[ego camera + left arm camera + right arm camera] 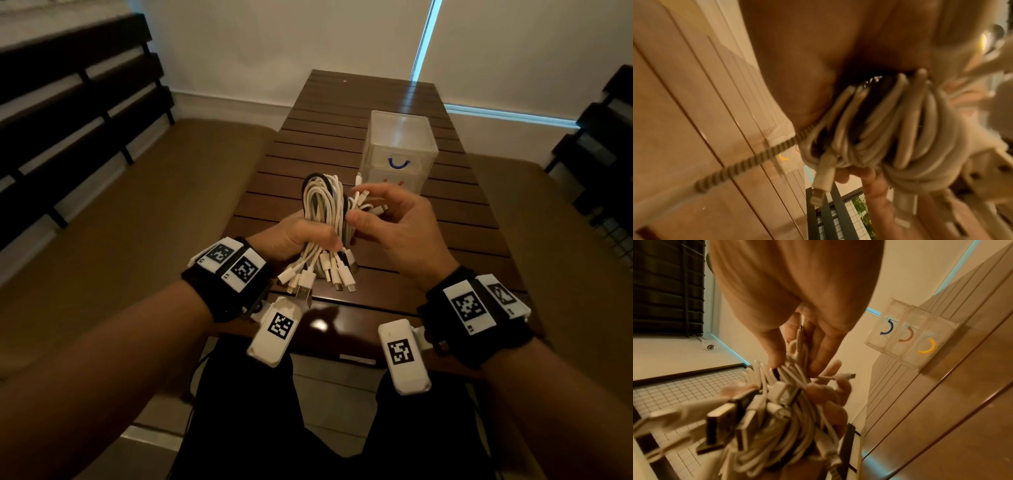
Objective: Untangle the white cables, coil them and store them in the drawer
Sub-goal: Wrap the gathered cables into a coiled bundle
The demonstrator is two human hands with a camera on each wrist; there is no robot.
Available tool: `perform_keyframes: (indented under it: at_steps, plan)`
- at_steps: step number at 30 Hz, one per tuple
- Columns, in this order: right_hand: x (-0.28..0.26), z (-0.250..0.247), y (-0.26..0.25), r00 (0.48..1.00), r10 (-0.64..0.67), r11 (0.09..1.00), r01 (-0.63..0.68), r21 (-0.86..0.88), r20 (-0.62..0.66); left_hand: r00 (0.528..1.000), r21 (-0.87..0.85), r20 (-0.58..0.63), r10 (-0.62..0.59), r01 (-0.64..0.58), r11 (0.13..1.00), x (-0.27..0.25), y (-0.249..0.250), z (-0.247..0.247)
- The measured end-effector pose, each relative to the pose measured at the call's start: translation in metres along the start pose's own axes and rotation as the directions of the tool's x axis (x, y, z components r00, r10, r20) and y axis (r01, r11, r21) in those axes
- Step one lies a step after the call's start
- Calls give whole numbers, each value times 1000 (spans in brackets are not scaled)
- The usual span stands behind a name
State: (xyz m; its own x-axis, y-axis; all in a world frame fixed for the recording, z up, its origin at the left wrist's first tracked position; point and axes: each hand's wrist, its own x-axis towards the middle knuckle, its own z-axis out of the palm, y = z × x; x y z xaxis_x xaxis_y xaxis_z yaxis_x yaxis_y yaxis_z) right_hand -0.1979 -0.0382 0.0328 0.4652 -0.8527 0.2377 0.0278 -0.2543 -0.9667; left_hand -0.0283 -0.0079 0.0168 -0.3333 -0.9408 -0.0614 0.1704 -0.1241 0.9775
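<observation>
A bundle of white cables (323,212), with at least one dark cable mixed in, is held up above the near end of a dark slatted wooden table (376,113). The bundle is clenched in the left hand (301,240), its loops standing upward and a cluster of plugs (318,277) hanging down below the fist. To the right, loose cable ends (368,200) are pinched between thumb and fingers of the right hand (387,219), just beside the bundle. Farther along the table, right of centre, a small clear plastic drawer unit (400,144) is seen; three curved handles, blue, red and yellow, are shown in the right wrist view, and all drawers appear closed. The untangling step seems to be in hand: one end is being singled out from the mass. Next, that end would probably need to be drawn free of the loops while the rest is kept gripped, so that one cable can be separated and coiled. Nothing appears stored yet.
</observation>
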Motion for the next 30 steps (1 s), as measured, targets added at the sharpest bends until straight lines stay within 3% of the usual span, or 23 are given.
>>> perform_keyframes:
  at_steps: [7, 11, 15, 18, 21, 23, 27, 30]
  plan:
    - [2, 8, 5, 999, 9, 994, -15, -113, -53, 999, -40, -15, -51, 50, 998, -4, -6, -1]
    - [3, 7, 1, 1000, 5, 946, -14, -325, -30, 995, 84, -93, -45, 53, 995, -8, -10, 6]
    - [2, 18, -12, 999, -15, 985, 10, -173, -28, 985, 99, -173, 8, 10, 995, -7, -15, 23]
    - [0, 30, -11, 999, -50, 930, 53, -364, 16, 983, 237, -183, -10, 55, 970, -7, -18, 29]
    - [0, 40, -11, 989, -128, 882, 78, -465, -78, 986, 327, -167, 15, 41, 944, -7, -18, 38]
    - [-1, 40, -7, 974, -173, 892, 91, -444, -147, 983, 364, -180, 31, 38, 931, -7, -15, 43]
    - [-7, 36, -7, 941, -221, 931, 125, -344, -256, 999, 478, -39, 35, -12, 878, -8, -4, 50]
    - [-8, 27, -4, 906, -232, 952, 136, -275, -353, 999, 553, -25, 47, -25, 833, 4, -4, 54]
